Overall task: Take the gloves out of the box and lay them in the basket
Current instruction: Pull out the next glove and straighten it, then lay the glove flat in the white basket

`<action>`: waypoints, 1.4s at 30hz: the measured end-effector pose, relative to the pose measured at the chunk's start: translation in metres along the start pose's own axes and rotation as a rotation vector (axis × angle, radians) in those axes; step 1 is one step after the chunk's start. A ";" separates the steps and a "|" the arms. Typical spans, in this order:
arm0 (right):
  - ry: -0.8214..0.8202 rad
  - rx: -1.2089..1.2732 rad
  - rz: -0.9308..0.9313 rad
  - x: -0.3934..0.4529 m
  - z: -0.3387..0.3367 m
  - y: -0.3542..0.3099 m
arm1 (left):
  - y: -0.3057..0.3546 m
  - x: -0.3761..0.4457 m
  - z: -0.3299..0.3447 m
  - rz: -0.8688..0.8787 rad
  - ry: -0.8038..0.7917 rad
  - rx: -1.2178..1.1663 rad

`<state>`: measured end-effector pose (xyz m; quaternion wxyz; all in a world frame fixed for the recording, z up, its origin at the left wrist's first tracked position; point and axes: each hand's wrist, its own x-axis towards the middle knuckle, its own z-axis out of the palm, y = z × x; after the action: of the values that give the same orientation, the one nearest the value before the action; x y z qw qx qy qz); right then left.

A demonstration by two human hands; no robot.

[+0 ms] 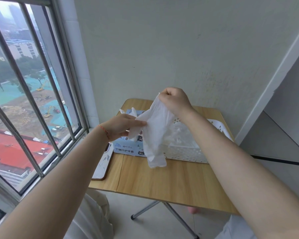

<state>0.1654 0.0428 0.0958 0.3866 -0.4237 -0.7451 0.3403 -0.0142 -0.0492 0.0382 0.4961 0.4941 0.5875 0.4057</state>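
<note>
the right hand [175, 100] pinches a white glove [156, 133] by its top edge, high over the table; the left hand [123, 125] pinches its side. carry it toward three o'clock, lower flat into the basket [185, 153], beside the box [126, 149].

Bare forearms, a thin red string bracelet [104, 131] on the left wrist

We had both arms stretched forward, meeting mid-frame. Right hand [175, 100] sat higher, fist curled, pinching a glove [155, 131] at its top. Left hand [123, 125] lower left, fingers extended, holding the glove's side.
</note>
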 end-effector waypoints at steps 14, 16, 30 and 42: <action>-0.047 0.421 0.606 0.004 -0.013 0.049 | 0.010 0.076 0.032 0.139 0.512 0.436; -0.008 0.375 0.653 0.000 -0.029 0.066 | 0.012 0.092 0.050 0.129 0.491 0.618; -0.050 -0.705 0.429 -0.022 -0.085 0.153 | 0.015 0.142 0.134 0.346 0.398 1.182; -0.222 -0.957 0.363 -0.022 -0.083 0.158 | 0.011 0.109 0.134 0.238 -0.141 1.322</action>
<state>0.3027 0.1021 -0.0035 0.0034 -0.6367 -0.7682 0.0661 0.1179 0.0579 0.0055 0.0787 0.7803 0.6201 -0.0204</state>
